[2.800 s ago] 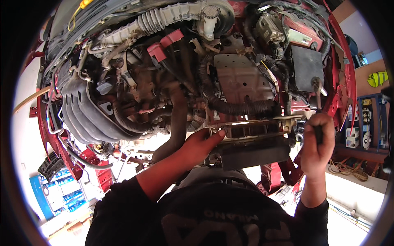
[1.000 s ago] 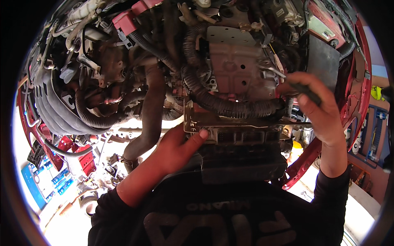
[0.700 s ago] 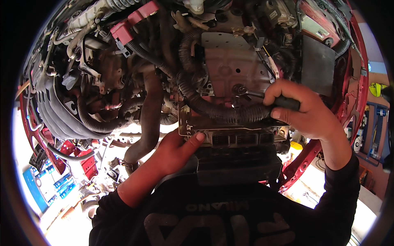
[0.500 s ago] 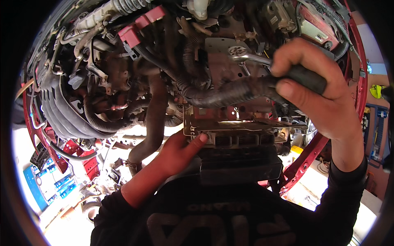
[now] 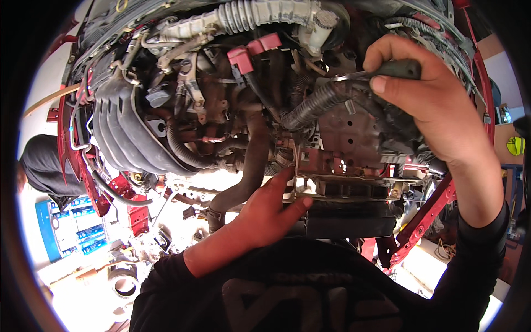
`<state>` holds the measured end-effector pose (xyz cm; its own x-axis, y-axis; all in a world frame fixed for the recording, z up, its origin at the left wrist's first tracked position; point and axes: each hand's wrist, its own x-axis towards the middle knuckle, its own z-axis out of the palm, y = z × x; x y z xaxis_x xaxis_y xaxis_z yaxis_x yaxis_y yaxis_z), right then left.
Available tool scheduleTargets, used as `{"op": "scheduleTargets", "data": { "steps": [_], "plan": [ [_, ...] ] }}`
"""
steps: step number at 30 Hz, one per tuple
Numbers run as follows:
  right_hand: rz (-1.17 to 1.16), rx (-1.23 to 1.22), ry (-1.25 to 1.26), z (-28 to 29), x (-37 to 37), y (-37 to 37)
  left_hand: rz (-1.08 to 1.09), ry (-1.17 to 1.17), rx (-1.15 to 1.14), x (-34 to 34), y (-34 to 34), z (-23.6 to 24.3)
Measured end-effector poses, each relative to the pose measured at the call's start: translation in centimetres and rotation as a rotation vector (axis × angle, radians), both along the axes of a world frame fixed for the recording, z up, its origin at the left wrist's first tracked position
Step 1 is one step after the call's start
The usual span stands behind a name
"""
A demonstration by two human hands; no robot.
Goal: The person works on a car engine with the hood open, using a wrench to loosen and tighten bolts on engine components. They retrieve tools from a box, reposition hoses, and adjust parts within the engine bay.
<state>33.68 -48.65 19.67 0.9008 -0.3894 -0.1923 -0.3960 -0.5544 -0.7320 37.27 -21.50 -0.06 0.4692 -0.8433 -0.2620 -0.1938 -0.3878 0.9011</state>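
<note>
In my right hand (image 5: 426,94) is a ratchet wrench (image 5: 399,69) with a dark handle, gripped between thumb and curled fingers. Its metal head points left, over a black corrugated wiring sleeve (image 5: 316,107), which partly hides it. Whether the head sits on a fastener I cannot tell. Lower down, my left hand (image 5: 265,213) grips the left edge of a metal bracket (image 5: 297,174), thumb in front and fingertips at its far side. Below the bracket's slotted part, close to my body, lies a black box (image 5: 349,220).
Around my hands is an open engine bay with a ribbed black cover (image 5: 124,127), a thick black hose (image 5: 255,149), a red terminal cover (image 5: 240,58) and a pale corrugated duct (image 5: 249,15). A red body rail (image 5: 423,218) runs at right. Another person's dark-clothed body (image 5: 47,163) shows at far left.
The view has shifted, so the engine parts appear farther right. The ratchet's head now lies lower behind the wiring sleeve. My left hand stays at the bracket's edge, its fingers more visible.
</note>
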Motion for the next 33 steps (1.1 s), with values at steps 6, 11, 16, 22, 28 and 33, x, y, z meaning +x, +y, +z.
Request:
{"op": "scheduleTargets", "data": {
  "steps": [6, 11, 16, 22, 28, 33],
  "plan": [
    [0.228, 0.174, -0.093, -2.4, -2.1, 4.3, -0.053, -0.264, -0.107, 1.9, 2.5, 3.4],
    [0.488, 0.198, -0.216, -4.6, -2.7, 11.8, 0.222, -0.076, -0.125, 5.4, 7.1, 5.4],
    [0.6, -0.111, -0.311, -5.5, -4.5, 13.4, 0.264, -0.404, -0.482, 6.5, 7.2, 6.0],
    [0.355, 0.039, -0.575, -1.9, -9.1, 2.8, -0.19, -0.535, -0.584, 6.0, 2.3, 6.8],
    [-0.276, 0.412, -0.521, -2.9, -16.5, -7.3, -0.371, -0.41, -0.572, 7.0, -5.9, 10.1],
    [-0.456, 0.512, -0.446, -8.3, -20.2, -11.0, -0.659, -0.323, -0.109, 5.2, -17.6, 10.6]
  ]
}}
